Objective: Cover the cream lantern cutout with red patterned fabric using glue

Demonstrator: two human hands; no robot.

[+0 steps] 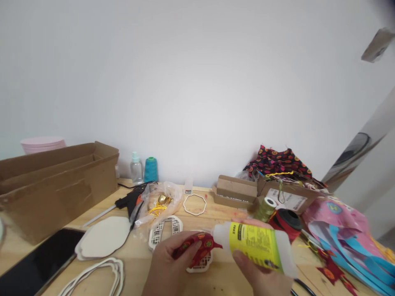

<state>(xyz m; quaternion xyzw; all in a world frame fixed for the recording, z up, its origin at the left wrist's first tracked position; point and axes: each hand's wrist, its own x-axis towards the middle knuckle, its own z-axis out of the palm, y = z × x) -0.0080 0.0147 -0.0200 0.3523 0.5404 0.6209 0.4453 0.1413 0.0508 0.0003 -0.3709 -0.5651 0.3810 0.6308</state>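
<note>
My left hand (171,261) pinches a small piece of red patterned fabric (202,246) between thumb and fingers. A white bottle with a yellow label (256,246) lies tilted in my right hand (259,271), its nozzle end pointing left at the fabric. Under the fabric, a white lattice piece (202,265) is partly hidden on the wooden table (225,283). Another white lattice frame (168,227) lies just behind my left hand. Whether any liquid leaves the nozzle is too small to tell.
At left are a long cardboard box (61,197), a black phone (40,261), white plates (105,236) and a glue gun (126,202). A plastic bag (159,205) lies mid-table. Thread spools (285,222), a small box (236,191) and fabrics (342,222) are at right.
</note>
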